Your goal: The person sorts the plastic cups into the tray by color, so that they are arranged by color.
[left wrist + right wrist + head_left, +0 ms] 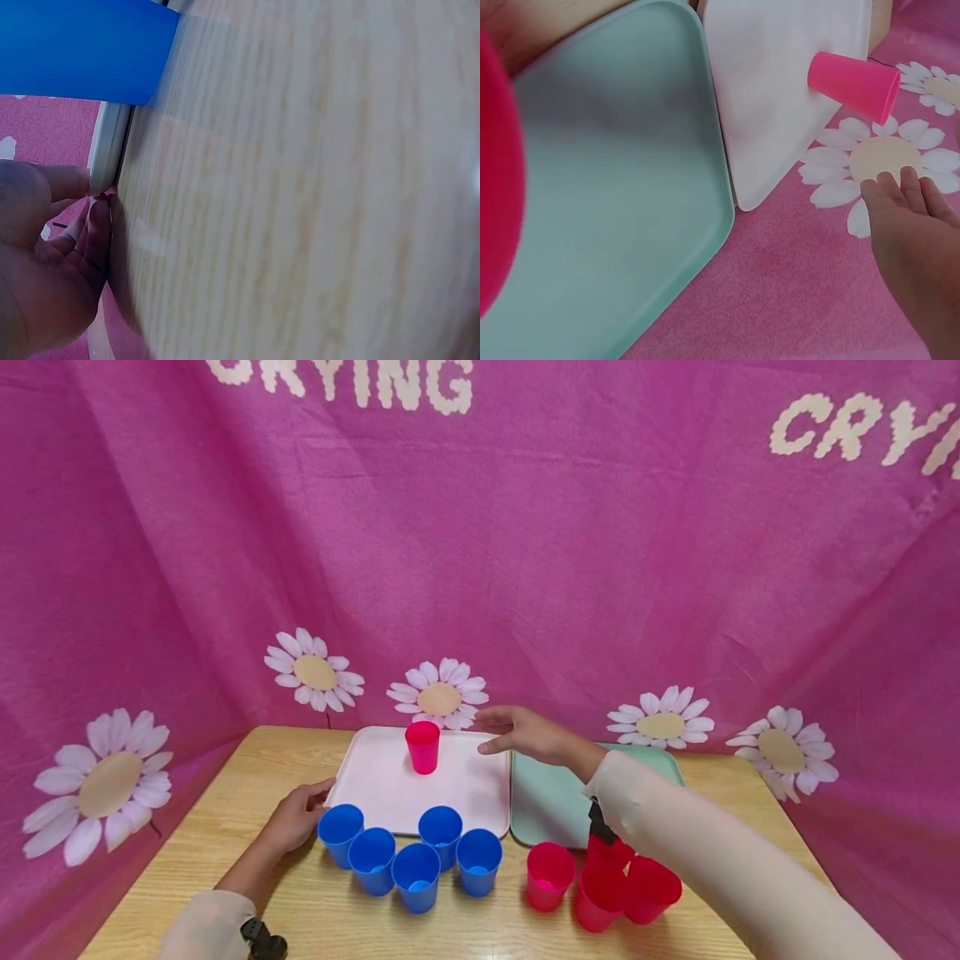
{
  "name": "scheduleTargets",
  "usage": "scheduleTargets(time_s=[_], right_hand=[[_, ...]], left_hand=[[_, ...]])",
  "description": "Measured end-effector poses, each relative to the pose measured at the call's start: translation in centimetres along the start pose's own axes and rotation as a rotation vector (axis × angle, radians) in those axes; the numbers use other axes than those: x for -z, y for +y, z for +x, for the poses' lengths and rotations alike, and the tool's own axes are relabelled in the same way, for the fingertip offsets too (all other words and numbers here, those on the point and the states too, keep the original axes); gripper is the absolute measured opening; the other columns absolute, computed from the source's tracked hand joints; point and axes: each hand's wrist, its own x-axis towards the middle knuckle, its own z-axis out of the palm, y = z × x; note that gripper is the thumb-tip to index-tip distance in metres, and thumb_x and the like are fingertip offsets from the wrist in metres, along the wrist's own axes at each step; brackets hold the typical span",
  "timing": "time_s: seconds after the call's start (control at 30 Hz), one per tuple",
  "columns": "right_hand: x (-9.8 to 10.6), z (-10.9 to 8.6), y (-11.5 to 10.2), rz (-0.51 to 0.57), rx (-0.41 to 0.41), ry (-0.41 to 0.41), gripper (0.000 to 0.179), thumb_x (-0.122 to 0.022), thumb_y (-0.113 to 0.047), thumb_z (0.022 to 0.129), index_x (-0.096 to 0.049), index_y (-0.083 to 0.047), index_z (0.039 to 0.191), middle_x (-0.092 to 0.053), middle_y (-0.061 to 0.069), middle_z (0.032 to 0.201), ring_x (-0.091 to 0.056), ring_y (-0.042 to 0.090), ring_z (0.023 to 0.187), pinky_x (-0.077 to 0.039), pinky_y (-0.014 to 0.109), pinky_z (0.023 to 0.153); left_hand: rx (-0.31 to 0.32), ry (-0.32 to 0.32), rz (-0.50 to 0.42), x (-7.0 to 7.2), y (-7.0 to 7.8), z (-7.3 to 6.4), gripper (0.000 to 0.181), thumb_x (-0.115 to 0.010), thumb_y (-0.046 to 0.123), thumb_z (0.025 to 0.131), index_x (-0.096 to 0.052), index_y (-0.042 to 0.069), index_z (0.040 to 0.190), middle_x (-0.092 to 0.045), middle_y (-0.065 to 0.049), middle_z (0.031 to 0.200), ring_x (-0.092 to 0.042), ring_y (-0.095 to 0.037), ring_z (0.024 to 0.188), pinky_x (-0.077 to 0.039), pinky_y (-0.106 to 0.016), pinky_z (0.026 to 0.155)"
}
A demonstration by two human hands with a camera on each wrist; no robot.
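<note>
On the pale pink-white tray point(468, 785) a single red cup point(423, 748) stands upright near the back edge. My right hand point(531, 733) is in the air over that tray's right side, fingers stretched toward the cup but apart from it. The right wrist view shows the same hand point(909, 217) holding nothing. At the tray's left edge, my left hand point(292, 820) grips the rim; in the left wrist view its thumb and curled fingers meet at the tray's edge point(109, 146). Close by it stands the nearest blue cup point(341, 831).
Several blue cups point(416, 881) stand upright in front of the white tray. Several red cups point(551, 881) stand to the right, partly under my right forearm. A green tray point(551, 793) adjoins the white one on the wooden table point(300, 918). Behind hangs a pink flowered cloth point(480, 568).
</note>
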Motion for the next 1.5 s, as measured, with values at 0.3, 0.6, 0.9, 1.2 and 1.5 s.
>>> scheduleTargets(time_s=[0.3,0.6,0.9,1.2,1.5], right_hand=[[1.2,-2.5,0.3,0.007,0.017,0.001,0.067,-0.073,-0.012,0.095,-0.044,0.001,0.153,-0.047,0.020,0.156,-0.042,0.040,0.145,-0.043,0.050,0.113],[2.9,-5.4,1.5,0.014,0.039,0.015,0.067,-0.073,-0.012,0.095,-0.043,0.001,0.154,-0.047,0.021,0.155,-0.038,0.040,0.148,-0.043,0.051,0.113],[4.7,-8.7,2.8,-0.003,0.044,0.034,0.068,-0.073,-0.016,0.096,-0.043,-0.001,0.155,-0.046,0.020,0.157,-0.037,0.041,0.149,-0.044,0.052,0.112],[6.1,-11.7,4.3,0.004,0.072,0.032,0.067,-0.073,-0.014,0.095,-0.043,0.002,0.154,-0.046,0.023,0.155,-0.032,0.045,0.150,-0.044,0.048,0.113],[6.8,-13.8,5.8,-0.006,0.063,0.006,0.068,-0.073,-0.015,0.096,-0.042,0.002,0.154,-0.048,0.023,0.155,-0.034,0.048,0.148,-0.048,0.040,0.110]], left_hand=[[-0.002,-0.005,-0.011,0.0,0.1,0.1,0.056,-0.062,-0.003,0.097,-0.044,-0.008,0.150,-0.059,-0.028,0.123,-0.055,-0.035,0.105,-0.047,-0.046,0.094],[-0.003,-0.006,-0.004,0.0,0.0,0.0,0.056,-0.061,-0.002,0.098,-0.043,-0.008,0.151,-0.059,-0.028,0.124,-0.054,-0.036,0.107,-0.046,-0.049,0.097],[0.003,-0.013,-0.017,0.0,0.0,0.0,0.056,-0.061,-0.002,0.099,-0.043,-0.007,0.151,-0.059,-0.027,0.125,-0.053,-0.036,0.107,-0.046,-0.047,0.096],[0.017,-0.015,-0.007,0.0,0.1,0.0,0.057,-0.061,0.000,0.100,-0.042,-0.005,0.153,-0.058,-0.028,0.127,-0.053,-0.036,0.109,-0.047,-0.047,0.097],[0.002,-0.016,-0.010,-0.1,0.1,0.0,0.057,-0.061,-0.002,0.098,-0.042,-0.008,0.151,-0.059,-0.026,0.122,-0.053,-0.035,0.107,-0.046,-0.048,0.096]])
